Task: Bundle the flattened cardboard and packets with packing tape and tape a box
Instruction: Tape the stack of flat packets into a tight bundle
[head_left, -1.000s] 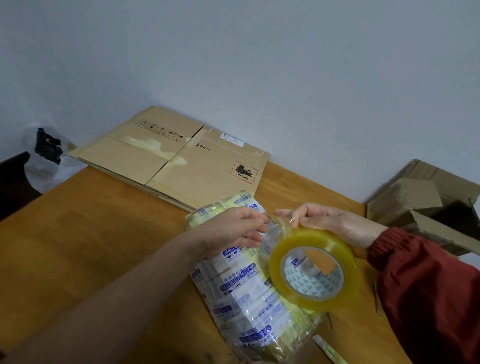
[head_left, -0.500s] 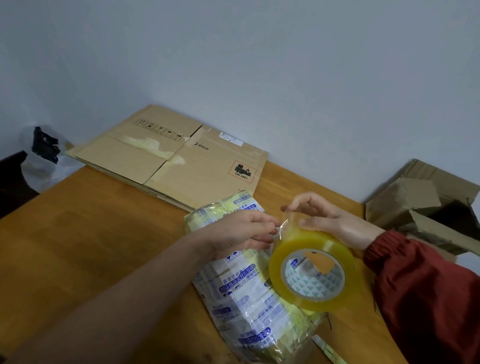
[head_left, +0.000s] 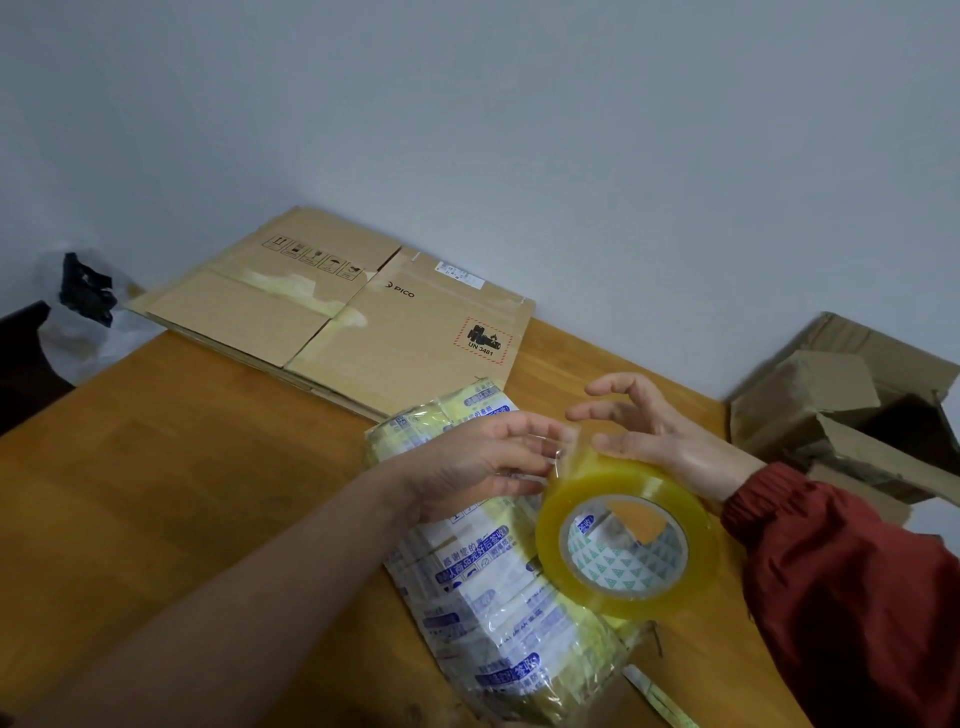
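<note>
— From the head camera, where's the tape roll (head_left: 618, 571)?
— Above the packets (head_left: 488, 597), just right of the left hand (head_left: 480, 462), whose fingers seem to pinch its loose end (head_left: 554, 451). The right hand (head_left: 660, 441) rests on top, fingers spread.
— Next pull?
— Leftward, I'd judge.

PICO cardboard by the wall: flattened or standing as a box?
Flattened: the PICO cardboard lies flat on the table, panels level, no upright sides.
</note>
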